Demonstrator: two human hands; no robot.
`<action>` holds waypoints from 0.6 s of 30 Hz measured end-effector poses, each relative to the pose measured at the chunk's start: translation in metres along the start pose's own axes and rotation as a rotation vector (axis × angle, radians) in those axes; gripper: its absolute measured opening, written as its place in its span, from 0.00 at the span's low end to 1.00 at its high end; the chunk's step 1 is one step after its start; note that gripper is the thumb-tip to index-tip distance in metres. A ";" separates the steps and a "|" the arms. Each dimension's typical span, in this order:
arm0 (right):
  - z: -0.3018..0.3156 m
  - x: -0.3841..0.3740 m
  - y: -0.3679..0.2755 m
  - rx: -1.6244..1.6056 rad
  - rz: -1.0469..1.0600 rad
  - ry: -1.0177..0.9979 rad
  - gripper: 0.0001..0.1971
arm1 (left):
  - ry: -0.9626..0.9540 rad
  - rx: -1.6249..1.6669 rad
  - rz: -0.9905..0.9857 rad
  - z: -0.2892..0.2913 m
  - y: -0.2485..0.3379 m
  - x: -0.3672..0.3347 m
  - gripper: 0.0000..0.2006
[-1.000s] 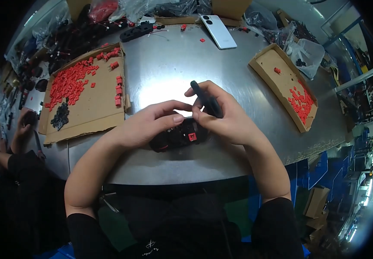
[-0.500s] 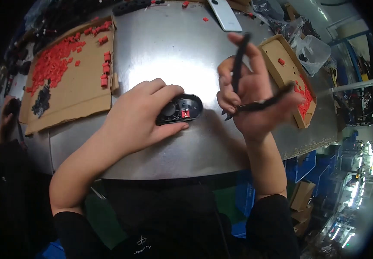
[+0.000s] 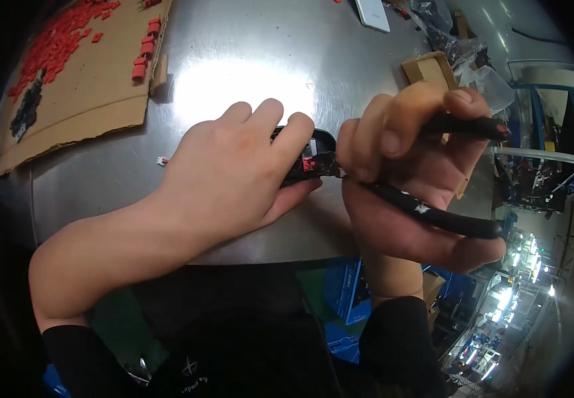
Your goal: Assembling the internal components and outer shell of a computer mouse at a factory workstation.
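Observation:
My left hand point(image 3: 234, 166) presses a black oval plastic housing point(image 3: 325, 140) to the metal table, fingers over its far side and thumb along its near edge. Inside the housing sits a small red part point(image 3: 309, 163), partly hidden by my fingers. In my right hand point(image 3: 413, 166) are black-handled pliers point(image 3: 433, 215), their handles spread apart within my grip. The dark jaws of the pliers reach over the housing's right end and meet the red part; whether they clamp it I cannot tell.
At the left lies a cardboard tray point(image 3: 101, 116) with many red parts point(image 3: 51, 46) and a pile of black pieces point(image 3: 28, 109). A small white connector point(image 3: 162, 160) is near my left wrist. Far right are a white phone point(image 3: 372, 14), a cardboard box point(image 3: 430, 69) and plastic bags point(image 3: 433, 16).
My right hand has turned and brought the pliers' jaws from beside the housing onto the red part. My left hand and the housing sit further right in view, which has itself shifted.

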State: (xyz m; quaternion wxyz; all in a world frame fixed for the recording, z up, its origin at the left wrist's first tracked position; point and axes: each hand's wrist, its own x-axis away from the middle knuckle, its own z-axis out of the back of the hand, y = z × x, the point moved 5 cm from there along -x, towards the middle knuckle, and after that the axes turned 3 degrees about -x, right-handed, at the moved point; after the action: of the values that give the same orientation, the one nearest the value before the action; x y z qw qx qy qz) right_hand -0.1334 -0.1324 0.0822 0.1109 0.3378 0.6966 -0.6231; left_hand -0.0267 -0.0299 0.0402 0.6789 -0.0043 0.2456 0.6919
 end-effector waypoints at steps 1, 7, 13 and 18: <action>-0.002 0.001 0.004 0.018 0.008 0.009 0.55 | -0.008 -0.013 0.004 -0.001 0.001 0.001 0.23; -0.004 0.002 0.005 0.113 0.041 -0.014 0.54 | 0.006 -0.044 0.020 0.000 0.002 0.002 0.24; -0.006 0.004 0.005 0.213 0.082 -0.041 0.54 | 0.002 -0.069 0.036 -0.002 0.001 0.003 0.24; -0.012 0.004 0.002 0.298 0.094 -0.010 0.54 | 0.006 -0.067 0.041 -0.002 0.003 0.003 0.24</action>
State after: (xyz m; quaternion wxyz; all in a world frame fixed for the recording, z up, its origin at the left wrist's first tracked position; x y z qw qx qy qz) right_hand -0.1322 -0.1199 0.0803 0.0918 0.3795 0.5793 -0.7155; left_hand -0.0300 -0.0275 0.0384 0.6631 -0.0240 0.2245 0.7136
